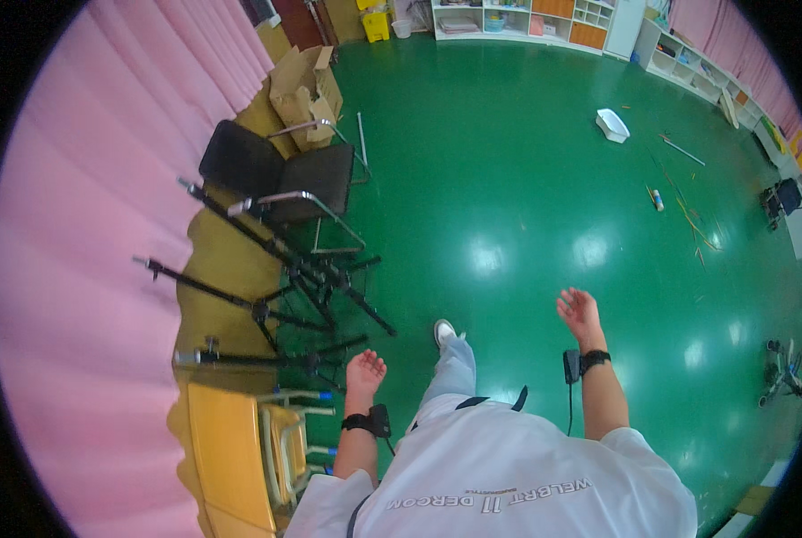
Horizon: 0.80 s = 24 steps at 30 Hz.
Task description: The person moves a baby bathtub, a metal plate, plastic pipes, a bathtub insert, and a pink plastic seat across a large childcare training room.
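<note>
Head | left hand (pixel 365 369) and right hand (pixel 580 314) empty, fingers loosely curled | black tripod (pixel 271 360) stands nearest left hand, untouched | white basin (pixel 613 125) rests farther off on green floor (pixel 518 170) | handling seems not yet begun

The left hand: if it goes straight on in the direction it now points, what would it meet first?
In the picture, the left hand would first come to a leg of the nearest black tripod. Depth is unclear, though: the hand seems higher than the leg, so it may pass above it.
</note>
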{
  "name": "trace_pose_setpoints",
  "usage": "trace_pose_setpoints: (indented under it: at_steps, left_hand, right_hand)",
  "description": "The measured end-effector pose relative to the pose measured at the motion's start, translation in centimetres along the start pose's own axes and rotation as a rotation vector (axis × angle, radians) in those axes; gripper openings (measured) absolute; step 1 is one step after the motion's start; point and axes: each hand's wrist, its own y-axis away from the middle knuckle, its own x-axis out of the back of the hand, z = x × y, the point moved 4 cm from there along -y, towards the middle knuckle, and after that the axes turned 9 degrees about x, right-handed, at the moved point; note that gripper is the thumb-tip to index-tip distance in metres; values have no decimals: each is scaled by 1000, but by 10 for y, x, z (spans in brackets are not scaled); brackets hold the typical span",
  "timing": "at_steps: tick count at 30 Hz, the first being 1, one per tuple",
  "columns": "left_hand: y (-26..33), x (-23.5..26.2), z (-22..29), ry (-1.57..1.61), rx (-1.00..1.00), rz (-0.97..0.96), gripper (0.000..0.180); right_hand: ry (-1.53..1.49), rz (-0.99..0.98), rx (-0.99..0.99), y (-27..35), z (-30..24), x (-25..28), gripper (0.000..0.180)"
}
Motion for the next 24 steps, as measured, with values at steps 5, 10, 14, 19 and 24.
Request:
trace_pose_setpoints:
  at_steps: [5,10,14,19,24]
  left_hand:
    - [-102,-87,84,-57,35,129,14]
    - [-192,-209,198,-288,-7,144,13]
    - [-252,-301,255,-256,-57,141,13]
    - [-339,-368,314,-194,-50,195,12]
    - [-414,-411,379,-52,-65,252,12]
  right_hand:
    - [-178,305,46,-79,-31,12,31]
    - [-298,441,117,-160,-76,-10,21]
    - [-389,544,137,-242,-94,-44,21]
    - [-390,503,121,-413,-114,-120,22]
    - [-235,455,8,-609,-147,-248,24]
